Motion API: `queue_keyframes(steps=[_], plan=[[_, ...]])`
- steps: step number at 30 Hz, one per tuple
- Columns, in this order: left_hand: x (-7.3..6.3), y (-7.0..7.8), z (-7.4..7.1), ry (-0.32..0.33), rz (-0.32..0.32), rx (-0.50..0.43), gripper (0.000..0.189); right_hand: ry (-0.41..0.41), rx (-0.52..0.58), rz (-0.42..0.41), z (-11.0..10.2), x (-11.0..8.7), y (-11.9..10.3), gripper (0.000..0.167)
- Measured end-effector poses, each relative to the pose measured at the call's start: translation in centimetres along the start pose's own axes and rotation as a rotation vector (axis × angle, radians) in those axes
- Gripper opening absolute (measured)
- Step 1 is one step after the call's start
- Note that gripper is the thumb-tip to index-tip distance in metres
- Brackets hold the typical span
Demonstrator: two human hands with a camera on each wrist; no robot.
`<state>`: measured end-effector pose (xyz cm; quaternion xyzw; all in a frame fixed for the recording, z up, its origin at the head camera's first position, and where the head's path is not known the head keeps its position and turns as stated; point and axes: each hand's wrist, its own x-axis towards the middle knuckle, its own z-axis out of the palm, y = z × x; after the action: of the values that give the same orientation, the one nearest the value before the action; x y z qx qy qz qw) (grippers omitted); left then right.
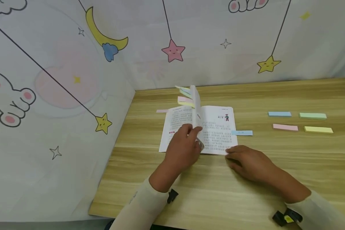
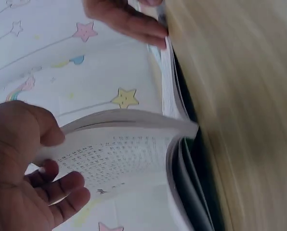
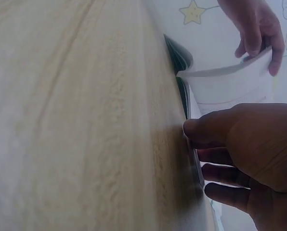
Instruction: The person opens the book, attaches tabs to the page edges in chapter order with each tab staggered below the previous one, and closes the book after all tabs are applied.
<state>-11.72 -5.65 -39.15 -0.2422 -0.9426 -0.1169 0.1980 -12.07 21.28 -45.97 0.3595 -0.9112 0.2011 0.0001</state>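
An open book (image 1: 218, 137) with printed pages lies on the wooden table, a thick section of its pages (image 2: 110, 134) raised upright near the middle. My left hand (image 1: 184, 145) pinches that section near its lower edge, thumb on one side and fingers on the other. At the book's lower right corner, my right hand (image 1: 251, 163) rests with its fingertips touching the page edge, fingers fairly straight in the right wrist view. Pastel sticky tabs (image 1: 185, 100) jut from the raised pages. A blue tab (image 1: 242, 133) sticks out of the right page's edge, and a pink tab (image 1: 162, 111) shows at the left.
To the right on the table (image 1: 304, 159) lie a blue strip pad (image 1: 279, 114), a green one (image 1: 312, 116), a pink one (image 1: 285, 127) and a yellow one (image 1: 318, 129). A cartoon-printed cloth (image 1: 201, 70) hangs behind and to the left.
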Motion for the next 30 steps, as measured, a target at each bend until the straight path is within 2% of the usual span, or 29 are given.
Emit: queue_keyframes(steps=[8,15,21,25,28,30], plan=[[0.5,3.5,2.3,-0.301,0.127,0.201,0.05,0.019,0.004,-0.023,0.0,-0.1,0.3,0.029],[0.2,5.0,4.5,-0.433,0.166,0.219,0.05,0.032,0.011,-0.027,0.1,-0.1,0.5,0.031],[-0.1,5.2,4.6,-0.559,0.193,0.254,0.05,0.003,0.017,0.025,-0.2,-0.3,0.2,0.03],[-0.4,5.0,3.9,-0.604,0.207,0.196,0.05,-0.035,0.055,0.037,-0.5,-0.6,0.3,0.034],[-0.8,4.6,2.6,-0.637,0.233,0.083,0.044,-0.05,0.078,0.029,-0.7,-1.1,0.5,0.035],[-0.9,4.0,1.4,-0.675,0.213,-0.026,0.038,-0.043,0.09,0.027,-0.9,-1.5,0.7,0.033]])
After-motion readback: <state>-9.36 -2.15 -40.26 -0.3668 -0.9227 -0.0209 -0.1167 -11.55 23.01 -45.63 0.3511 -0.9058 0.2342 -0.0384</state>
